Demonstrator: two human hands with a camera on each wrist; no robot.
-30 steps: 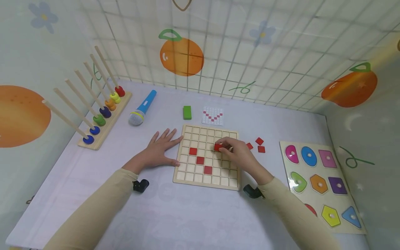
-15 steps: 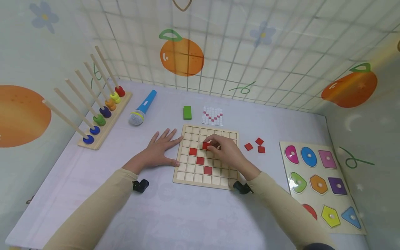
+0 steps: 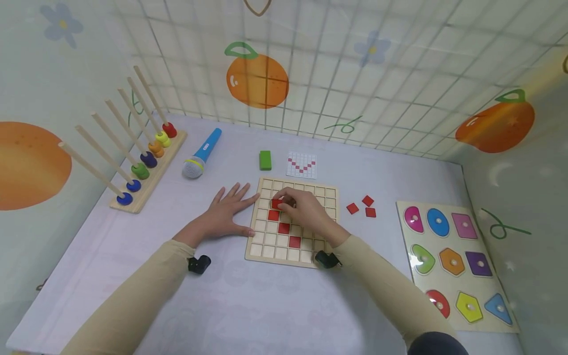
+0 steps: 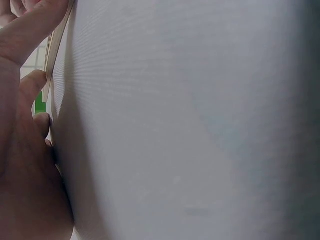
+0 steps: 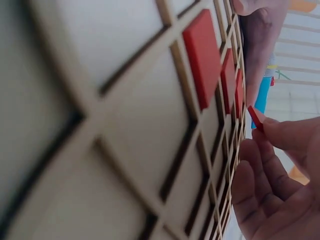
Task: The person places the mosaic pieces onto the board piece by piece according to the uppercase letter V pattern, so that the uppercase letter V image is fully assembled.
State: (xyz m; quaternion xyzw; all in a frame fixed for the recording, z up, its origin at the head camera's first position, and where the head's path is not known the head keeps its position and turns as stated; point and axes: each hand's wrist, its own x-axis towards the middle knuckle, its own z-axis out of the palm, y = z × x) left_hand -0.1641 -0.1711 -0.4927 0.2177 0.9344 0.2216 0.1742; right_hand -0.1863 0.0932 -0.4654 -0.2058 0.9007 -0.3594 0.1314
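- We see a pale lilac tabletop (image 3: pixel 266 305), with every other thing resting on it.
- The square wooden grid board (image 3: pixel 326 217) lies at the centre; three flat red square tiles (image 3: pixel 284 228) sit in its cells along a diagonal.
- The wooden shape puzzle with coloured knobbed pieces (image 3: pixel 457 261) lies at the right edge, well apart from the board.
- The wooden rack of slanted pegs with coloured rings (image 3: pixel 146 170) stands at far left, the blue toy microphone (image 3: pixel 201 154) beside it.
- Our left hand (image 3: pixel 224 213) lies flat, fingers spread and straight, its fingertips touching the board's left edge; it holds nothing.
- Our right hand (image 3: pixel 306 212) hovers over the board's upper left cells, fingers curled, pinching a thin red square tile (image 5: pixel 255 118) edge-up just above the grid.
- A small printed pattern card with a red V (image 3: pixel 302 164) lies behind the board, a green rectangular block (image 3: pixel 265 160) just left of it.
- Three loose red tiles (image 3: pixel 363 205) lie right of the board.
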